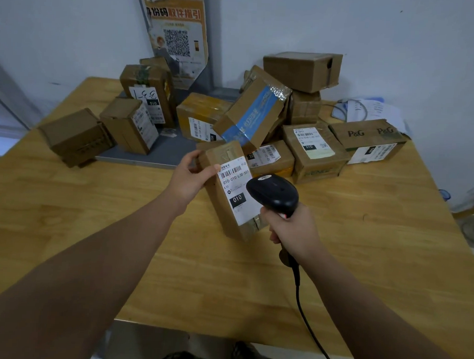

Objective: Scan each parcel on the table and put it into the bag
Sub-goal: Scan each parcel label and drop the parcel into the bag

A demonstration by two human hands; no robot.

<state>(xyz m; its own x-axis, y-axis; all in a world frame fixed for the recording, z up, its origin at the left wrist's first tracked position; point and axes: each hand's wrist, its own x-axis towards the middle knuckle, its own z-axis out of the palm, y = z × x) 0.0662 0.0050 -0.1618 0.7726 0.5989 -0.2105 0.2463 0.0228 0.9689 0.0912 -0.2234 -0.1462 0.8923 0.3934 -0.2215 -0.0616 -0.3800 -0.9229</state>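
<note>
My left hand (191, 174) grips the upper left edge of a tall brown cardboard parcel (224, 206), which stands tilted on the wooden table (92, 227). Its white shipping label with a barcode and a black "010" box faces up. My right hand (293, 230) holds a black corded barcode scanner (273, 193) by its handle, with the scanner's head just over the label's right side. No bag is clearly in view.
Several more cardboard parcels are piled across the back of the table, among them a blue-taped box (252, 112) and a P&G box (368, 139). A grey metal tray (161, 151) lies under some. The scanner cable (306, 318) runs off the front edge. Papers (369, 109) lie at the back right.
</note>
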